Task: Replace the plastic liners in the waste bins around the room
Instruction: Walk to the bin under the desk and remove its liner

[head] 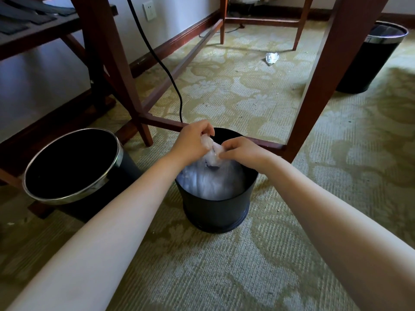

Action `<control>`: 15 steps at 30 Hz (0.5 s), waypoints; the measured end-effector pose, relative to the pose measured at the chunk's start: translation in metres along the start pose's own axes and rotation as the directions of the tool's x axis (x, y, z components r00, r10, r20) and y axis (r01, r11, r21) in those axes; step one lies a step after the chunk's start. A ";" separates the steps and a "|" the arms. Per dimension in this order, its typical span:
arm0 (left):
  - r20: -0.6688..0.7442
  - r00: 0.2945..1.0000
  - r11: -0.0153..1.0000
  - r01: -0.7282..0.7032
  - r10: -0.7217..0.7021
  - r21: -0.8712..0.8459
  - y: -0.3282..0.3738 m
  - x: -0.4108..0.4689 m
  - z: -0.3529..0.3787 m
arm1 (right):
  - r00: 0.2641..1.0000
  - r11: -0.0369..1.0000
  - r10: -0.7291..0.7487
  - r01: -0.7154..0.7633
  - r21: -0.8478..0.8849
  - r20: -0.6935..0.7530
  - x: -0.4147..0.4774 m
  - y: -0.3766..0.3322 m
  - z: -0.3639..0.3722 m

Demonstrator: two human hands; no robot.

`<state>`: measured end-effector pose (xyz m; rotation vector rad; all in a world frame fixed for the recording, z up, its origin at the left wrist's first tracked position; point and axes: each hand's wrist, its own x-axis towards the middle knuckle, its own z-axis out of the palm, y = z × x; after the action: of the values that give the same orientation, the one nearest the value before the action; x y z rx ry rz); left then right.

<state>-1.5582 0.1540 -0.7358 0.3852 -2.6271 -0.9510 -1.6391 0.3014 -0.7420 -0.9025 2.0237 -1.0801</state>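
Two hands, left [190, 142] and right [243, 151], pinched the gathered neck of a clear liner [211, 176] above the middle black bin [215, 209] on the carpet [224, 265].

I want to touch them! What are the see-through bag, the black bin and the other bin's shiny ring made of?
The bag looks like thin cloudy plastic film: it crinkles and bunches at the top. The black bin is matte, plastic or painted metal; I cannot tell. The ring is probably polished metal, mirror-bright.
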 end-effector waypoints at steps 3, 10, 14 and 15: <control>-0.086 0.994 0.984 -0.051 0.066 0.173 -0.006 0.002 0.008 | 0.999 1.000 -0.012 0.012 0.010 -0.030 0.003 -0.002 0.000; 0.033 0.982 0.968 0.188 -0.185 -0.166 0.004 0.004 0.000 | 0.995 0.988 -0.045 0.031 -0.151 -0.089 0.002 -0.001 0.003; 0.049 0.993 0.977 0.112 -0.104 -0.179 0.009 -0.003 -0.006 | 0.974 1.000 -0.010 0.013 0.012 -0.227 0.003 0.005 -0.007; 0.023 0.998 0.988 0.063 -0.060 -0.142 0.009 -0.003 -0.006 | 0.948 0.997 -0.003 0.027 0.069 -0.319 0.004 0.004 -0.010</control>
<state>-1.5541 0.1586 -0.7257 0.4260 -2.5569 -1.1604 -1.6505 0.3043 -0.7418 -0.7439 2.2212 -1.3726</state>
